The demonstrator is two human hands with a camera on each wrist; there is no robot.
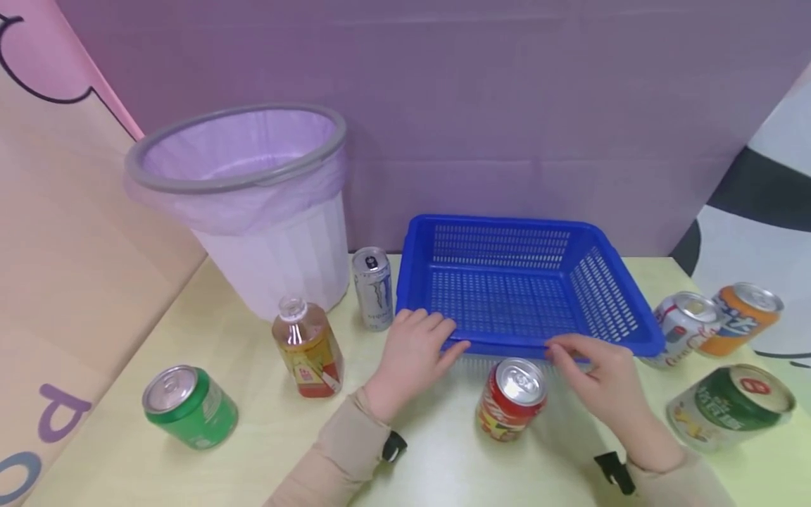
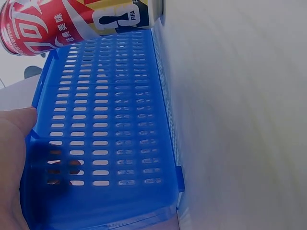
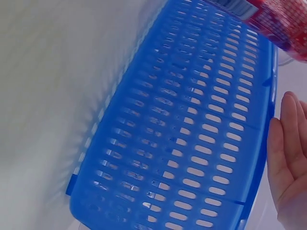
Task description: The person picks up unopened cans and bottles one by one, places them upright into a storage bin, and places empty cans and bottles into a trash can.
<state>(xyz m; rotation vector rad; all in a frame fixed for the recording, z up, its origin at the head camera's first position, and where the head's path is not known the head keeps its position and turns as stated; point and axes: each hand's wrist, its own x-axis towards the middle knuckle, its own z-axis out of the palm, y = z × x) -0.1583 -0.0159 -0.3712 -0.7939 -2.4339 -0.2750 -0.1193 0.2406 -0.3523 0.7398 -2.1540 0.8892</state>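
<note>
A blue plastic basket point(image 1: 507, 292) with slotted walls stands in front of me. My left hand point(image 1: 415, 352) grips its near rim at the left corner; fingers reach inside and show through the slots in the left wrist view, the thumb lying along the rim. At the right part of the same rim, my right hand point(image 1: 602, 373) touches with thumb and fingertips, the fingers fairly straight in the right wrist view. Between the hands, a red soda can point(image 1: 512, 401) stands upright before the basket's near wall point(image 2: 100, 115). Nothing lies inside the basket.
Left of the basket are a silver can point(image 1: 374, 292), a tea-coloured bottle point(image 1: 310, 352), a green can point(image 1: 190, 408) and a lined white bin point(image 1: 279, 246). To the right stand a silver cola can point(image 1: 681, 331), an orange can point(image 1: 741, 320) and a larger green-and-white can point(image 1: 728, 408).
</note>
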